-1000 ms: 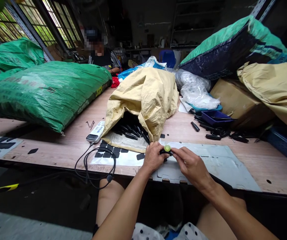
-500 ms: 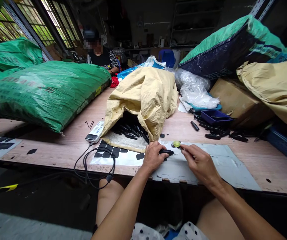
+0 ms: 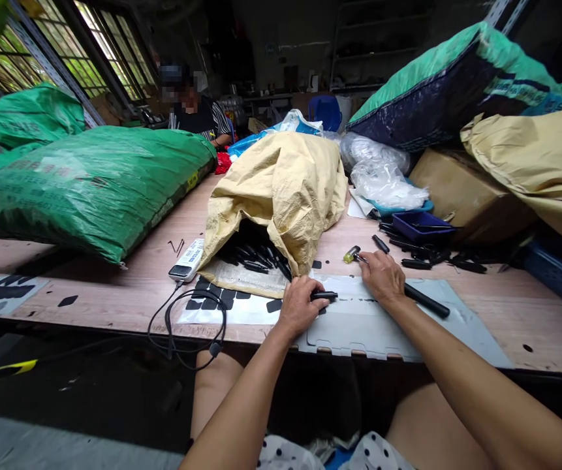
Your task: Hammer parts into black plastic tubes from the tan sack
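My left hand (image 3: 300, 301) is closed on a short black pen-shaped piece (image 3: 324, 296), whose end sticks out to the right above the grey board (image 3: 359, 326). My right hand (image 3: 383, 275) grips a small hammer by its neck. The hammer's yellow-green head (image 3: 352, 254) shows beyond the fingers, and its black handle (image 3: 427, 300) emerges behind the hand over the board. Close to my left hand, a tan sack (image 3: 305, 176) lies with its mouth open towards me. Many similar black pieces (image 3: 256, 254) are inside it; the sack's depth is hidden.
Loose black pieces (image 3: 415, 264) lie right of my right hand, beside a small purple tray (image 3: 422, 222). A white device (image 3: 187, 260) with a coiled cable (image 3: 168, 320) sits left. A bulky green sack (image 3: 89, 189) covers the left side. Someone sits across the table.
My right hand has moved right and away from me, carrying the hammer, whose head is now past the board's far edge. My left hand stays nearly in place, holding the black piece.
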The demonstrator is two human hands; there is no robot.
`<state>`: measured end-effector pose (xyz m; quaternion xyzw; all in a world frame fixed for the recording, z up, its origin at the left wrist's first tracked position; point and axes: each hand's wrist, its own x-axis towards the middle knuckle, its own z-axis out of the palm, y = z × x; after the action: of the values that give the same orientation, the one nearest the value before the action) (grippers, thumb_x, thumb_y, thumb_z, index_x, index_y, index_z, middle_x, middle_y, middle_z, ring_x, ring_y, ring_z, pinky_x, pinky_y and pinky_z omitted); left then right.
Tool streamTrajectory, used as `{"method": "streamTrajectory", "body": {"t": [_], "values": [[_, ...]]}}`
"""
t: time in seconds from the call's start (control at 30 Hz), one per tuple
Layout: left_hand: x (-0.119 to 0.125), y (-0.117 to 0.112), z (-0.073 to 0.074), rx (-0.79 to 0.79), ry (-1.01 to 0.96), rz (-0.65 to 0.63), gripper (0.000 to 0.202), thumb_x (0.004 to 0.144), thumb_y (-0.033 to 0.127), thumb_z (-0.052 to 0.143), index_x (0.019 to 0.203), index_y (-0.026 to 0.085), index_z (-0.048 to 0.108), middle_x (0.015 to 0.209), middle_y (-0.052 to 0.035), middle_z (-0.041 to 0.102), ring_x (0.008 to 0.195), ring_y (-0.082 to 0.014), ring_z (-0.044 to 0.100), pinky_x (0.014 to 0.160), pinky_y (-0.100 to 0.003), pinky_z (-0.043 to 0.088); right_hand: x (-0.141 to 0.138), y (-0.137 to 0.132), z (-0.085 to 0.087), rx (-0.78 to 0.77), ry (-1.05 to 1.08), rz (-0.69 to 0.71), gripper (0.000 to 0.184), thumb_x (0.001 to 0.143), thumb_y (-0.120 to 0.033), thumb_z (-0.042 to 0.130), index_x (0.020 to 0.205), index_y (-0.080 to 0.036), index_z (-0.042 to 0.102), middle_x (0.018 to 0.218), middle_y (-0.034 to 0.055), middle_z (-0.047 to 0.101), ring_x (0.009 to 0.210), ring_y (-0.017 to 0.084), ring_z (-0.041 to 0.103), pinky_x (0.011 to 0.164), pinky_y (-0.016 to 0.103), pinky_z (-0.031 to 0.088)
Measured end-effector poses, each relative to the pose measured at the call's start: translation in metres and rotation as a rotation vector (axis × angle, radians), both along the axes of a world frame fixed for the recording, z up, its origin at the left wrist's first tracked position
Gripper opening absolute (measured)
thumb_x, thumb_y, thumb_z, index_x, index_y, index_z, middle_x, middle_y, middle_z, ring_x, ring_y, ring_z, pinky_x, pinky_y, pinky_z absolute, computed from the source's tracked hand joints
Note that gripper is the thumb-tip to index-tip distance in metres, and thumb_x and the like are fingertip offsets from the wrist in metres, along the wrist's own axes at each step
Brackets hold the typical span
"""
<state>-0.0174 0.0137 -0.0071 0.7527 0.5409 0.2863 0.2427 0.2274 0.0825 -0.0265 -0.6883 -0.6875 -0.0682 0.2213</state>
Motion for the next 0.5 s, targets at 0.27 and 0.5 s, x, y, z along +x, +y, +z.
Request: {"method": "streamTrajectory", "body": {"t": [0.27, 0.5], "values": [[-0.002, 0.001, 0.001, 0.05, -0.032, -0.045, 0.014, 0.097, 0.034, 0.064, 0.104, 0.023, 0.068, 0.105, -0.0037, 0.068, 0.104, -0.0239, 0.057, 0.092, -0.038, 0.04, -0.007, -0.001, 0.003, -0.057, -0.098, -0.085, 0.03, 0.099, -0.032, 0.05, 0.117, -0.021, 0.072, 0.109, 0.0108, 0.064, 0.099, 0.024, 0.051, 0.077, 0.035, 0.033], [-0.011, -0.094, 0.003, 0.215, -0.104, -0.448, 0.03, 0.102, 0.043, 0.051, 0.114, 0.02, 0.065, 0.095, -0.0077, 0.072, 0.087, -0.021, 0.063, 0.084, -0.036, 0.044, -0.011, -0.002, 0.006, -0.1, -0.134, -0.104, 0.031, 0.1, -0.033, 0.048, 0.118, -0.02, 0.07, 0.113, 0.0119, 0.061, 0.102, 0.025, 0.05, 0.077, 0.035, 0.034]]}}
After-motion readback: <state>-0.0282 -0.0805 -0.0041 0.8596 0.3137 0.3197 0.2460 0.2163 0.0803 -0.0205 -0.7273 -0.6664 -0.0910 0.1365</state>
